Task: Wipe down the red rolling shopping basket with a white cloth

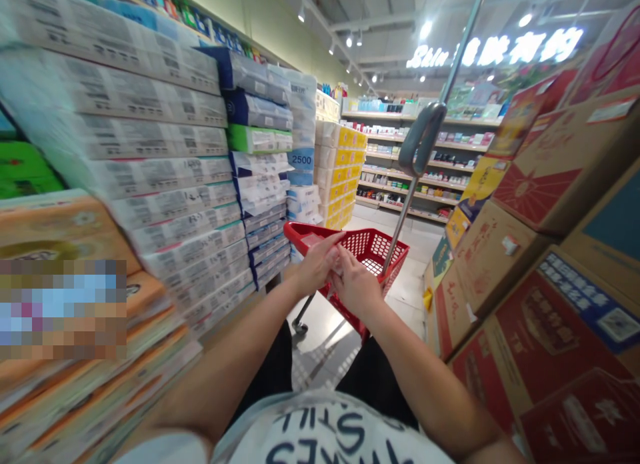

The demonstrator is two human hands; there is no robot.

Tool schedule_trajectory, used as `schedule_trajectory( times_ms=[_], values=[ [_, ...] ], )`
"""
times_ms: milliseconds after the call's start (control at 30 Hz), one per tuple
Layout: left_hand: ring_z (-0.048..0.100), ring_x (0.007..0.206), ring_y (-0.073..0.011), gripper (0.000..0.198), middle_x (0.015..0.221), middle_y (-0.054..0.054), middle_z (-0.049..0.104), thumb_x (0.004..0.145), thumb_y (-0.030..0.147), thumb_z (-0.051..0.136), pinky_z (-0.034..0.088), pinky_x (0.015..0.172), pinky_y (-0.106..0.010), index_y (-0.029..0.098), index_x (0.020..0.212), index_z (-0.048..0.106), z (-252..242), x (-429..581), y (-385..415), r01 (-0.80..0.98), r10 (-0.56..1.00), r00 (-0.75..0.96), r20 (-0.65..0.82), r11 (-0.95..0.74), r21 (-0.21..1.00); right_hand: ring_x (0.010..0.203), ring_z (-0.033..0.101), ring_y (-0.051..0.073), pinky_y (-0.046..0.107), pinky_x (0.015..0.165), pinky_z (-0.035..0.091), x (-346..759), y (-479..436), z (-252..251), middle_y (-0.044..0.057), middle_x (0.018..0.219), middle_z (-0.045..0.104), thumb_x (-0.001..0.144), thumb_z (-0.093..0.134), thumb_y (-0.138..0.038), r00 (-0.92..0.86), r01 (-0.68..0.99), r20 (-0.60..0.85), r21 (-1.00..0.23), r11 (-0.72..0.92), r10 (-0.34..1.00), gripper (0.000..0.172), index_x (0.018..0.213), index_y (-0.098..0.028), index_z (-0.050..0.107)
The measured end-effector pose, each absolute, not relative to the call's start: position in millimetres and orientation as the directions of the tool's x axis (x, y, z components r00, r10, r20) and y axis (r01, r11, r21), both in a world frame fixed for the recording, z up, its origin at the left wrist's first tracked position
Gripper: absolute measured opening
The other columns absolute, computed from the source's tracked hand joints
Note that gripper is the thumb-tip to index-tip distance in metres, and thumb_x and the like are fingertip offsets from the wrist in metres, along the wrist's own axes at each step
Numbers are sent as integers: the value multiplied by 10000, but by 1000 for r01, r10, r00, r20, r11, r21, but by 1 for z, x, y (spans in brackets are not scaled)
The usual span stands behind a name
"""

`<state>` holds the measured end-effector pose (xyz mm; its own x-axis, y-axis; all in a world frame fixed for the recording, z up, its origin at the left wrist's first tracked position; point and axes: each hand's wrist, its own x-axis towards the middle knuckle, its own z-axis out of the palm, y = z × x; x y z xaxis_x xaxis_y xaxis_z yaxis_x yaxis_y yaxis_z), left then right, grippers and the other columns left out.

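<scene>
Red plastic basket (373, 239), lattice-walled, standing on the tiled floor (407, 296) ahead; its castor (300, 327) and looped grey grip (421, 144) presumably serve towing. Left hand (319, 264) and right hand (357, 285) meet before it, fingers curled; whether anything is gripped cannot be told. Flanking: glossy film-wrapped packs (175, 141) and printed cardboard cartons (545, 164), stacked flat, probably for stability.

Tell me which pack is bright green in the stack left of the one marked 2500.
The third pack from the top, directly beneath two packs with dark blue ends; no other in that stack shows green.
</scene>
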<state>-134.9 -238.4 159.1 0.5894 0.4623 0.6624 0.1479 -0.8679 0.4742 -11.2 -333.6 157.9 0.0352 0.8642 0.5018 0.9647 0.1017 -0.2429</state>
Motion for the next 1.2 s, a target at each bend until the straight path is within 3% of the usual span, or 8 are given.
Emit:
schedule_trajectory(
  times_ms=[100,233,467,600,733,900,1100,1200],
  values=[
    [290,1422,-221,578,1534,-121,291,1005,468,232,286,1167,-393,190,1512,238,136,-132,-264,83,260,618,742,-960,267,1314,458,205,346,1088,401,5,-333,157,130,1474,413,902,448,-268,87,819,627,-487,302,774,484,1369,-143,468],
    [381,1347,-246,518,1406,-121,463,999,395,310,235,1161,-489,204,1481,303,113,-123,-268,222,237,679,694,-968,113,1366,403,169,358,1144,330,24,-337,151,97,1473,427,964,319,-303,210,635,641,-663,396,738,429,1304,-178,548],
    [546,1041,-184,206,1063,-75,591,926,257,427,457,963,-348,184,1086,533,110,-126,-264,252,378,339,862,-919,304,1438,271,201,382,1136,336,21,-341,146,112,1548,289,957,425,-373,69,768,661,-514,383,748,556,1480,-206,336],
    [548,912,-174,197,958,-49,556,819,138,441,489,848,-335,198,982,533,110,-139,-257,364,563,164,810,-798,480,1330,443,201,345,1055,427,14,-338,142,139,1460,422,974,398,-367,133,799,705,-492,345,697,444,1361,-169,490],
    [468,1156,-248,198,1166,-104,507,806,143,460,415,1003,-441,188,958,579,114,-145,-257,488,489,205,848,-802,345,1076,607,196,358,1000,450,5,-336,131,91,1135,663,956,430,-277,45,884,683,-367,289,729,267,1064,-180,653],
    [425,1288,-209,387,1392,-92,459,945,283,347,326,1125,-419,202,1299,480,124,-131,-270,202,222,563,796,-971,128,1135,561,198,356,1007,457,4,-337,133,122,1255,574,940,422,-234,5,881,713,-334,334,701,268,1055,-169,656],
    [416,1306,-235,417,1339,-63,544,981,380,395,226,1160,-480,254,1367,486,111,-130,-261,377,306,593,745,-923,79,1217,515,213,416,1045,446,19,-335,131,157,1264,540,990,337,-296,182,845,819,-413,340,544,371,1196,-144,606],
    [448,1260,-239,352,1238,-54,612,978,374,413,355,1075,-421,247,1260,582,106,-137,-250,426,379,546,748,-894,142,1238,516,207,414,1050,445,19,-333,120,145,1301,558,995,342,-289,127,888,846,-329,322,517,379,1248,-146,586]
  ],
)
